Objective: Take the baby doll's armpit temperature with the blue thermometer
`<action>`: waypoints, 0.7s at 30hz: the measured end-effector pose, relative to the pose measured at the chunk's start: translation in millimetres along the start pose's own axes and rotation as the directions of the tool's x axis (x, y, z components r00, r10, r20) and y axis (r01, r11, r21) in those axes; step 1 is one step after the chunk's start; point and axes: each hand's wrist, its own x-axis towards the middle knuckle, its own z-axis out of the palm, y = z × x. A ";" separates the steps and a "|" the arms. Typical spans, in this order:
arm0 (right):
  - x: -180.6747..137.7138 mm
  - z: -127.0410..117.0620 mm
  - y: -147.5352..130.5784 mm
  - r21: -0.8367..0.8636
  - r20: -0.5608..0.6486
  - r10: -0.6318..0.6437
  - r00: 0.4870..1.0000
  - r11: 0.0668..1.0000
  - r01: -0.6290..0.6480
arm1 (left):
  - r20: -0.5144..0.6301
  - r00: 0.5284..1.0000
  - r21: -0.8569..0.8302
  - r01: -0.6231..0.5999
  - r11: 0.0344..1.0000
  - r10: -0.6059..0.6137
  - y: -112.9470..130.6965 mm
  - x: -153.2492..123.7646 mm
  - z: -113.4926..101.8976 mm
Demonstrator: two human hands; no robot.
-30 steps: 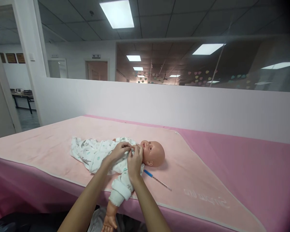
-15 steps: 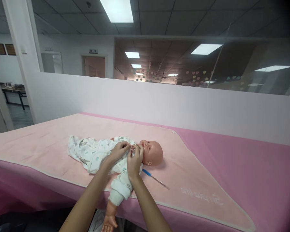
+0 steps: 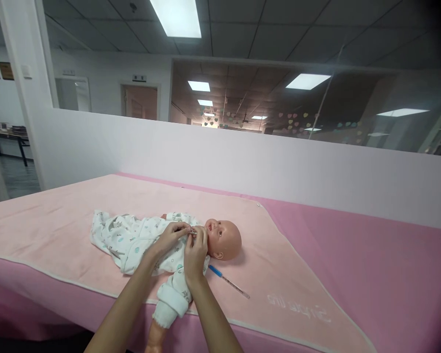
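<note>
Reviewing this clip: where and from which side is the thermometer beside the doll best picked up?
Pinch the thermometer near its blue end, likely the thicker part, from above and across its length. It lies flat on the blanket, open on its right, while the doll and right hand crowd its left.

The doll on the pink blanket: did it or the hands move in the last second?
Hardly. The left hand and right hand keep pinching the sleepsuit at the neck of the doll. The doll and the thermometer beside its head lie as before on the blanket; only the camera shifted.
</note>
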 end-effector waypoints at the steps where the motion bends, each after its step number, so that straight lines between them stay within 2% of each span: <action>1: 0.0 0.4 0.0 0.009 0.002 0.001 1.000 1.000 -0.002 | -0.015 1.000 0.022 -0.010 1.000 0.010 -0.8 -0.1 1.0; 4: -0.1 0.8 -1.3 0.015 -0.015 0.003 1.000 1.000 -0.002 | -0.123 0.991 0.152 -0.042 0.988 0.061 -2.9 -3.0 4.7; 7: -0.2 -0.3 -4.2 0.010 -0.030 -0.003 1.000 1.000 0.004 | -0.262 0.951 0.357 -0.063 0.932 0.165 -1.9 -11.8 5.3; 10: 0.1 -1.4 -6.4 0.003 -0.045 -0.016 0.999 1.000 0.016 | -0.333 0.893 0.628 -0.030 0.777 0.304 0.6 -24.6 -0.2; 12: 0.1 -1.7 -7.1 0.005 -0.058 -0.031 0.998 0.999 0.032 | -0.348 0.869 0.746 0.029 0.665 0.352 1.2 -32.4 -5.4; 15: -0.3 -2.2 -7.4 -0.017 -0.060 -0.077 0.995 0.997 0.076 | -0.361 0.867 0.781 0.080 0.619 0.343 0.0 -39.2 -9.9; 19: -1.9 -5.0 -8.5 -0.114 -0.046 -0.155 0.987 0.982 0.149 | -0.299 0.905 0.778 0.048 0.627 0.302 -3.5 -40.0 -8.2; 21: -2.5 -7.1 -9.3 -0.146 -0.027 -0.186 0.982 0.973 0.180 | -0.296 0.909 0.761 0.038 0.648 0.294 -5.7 -39.3 -6.8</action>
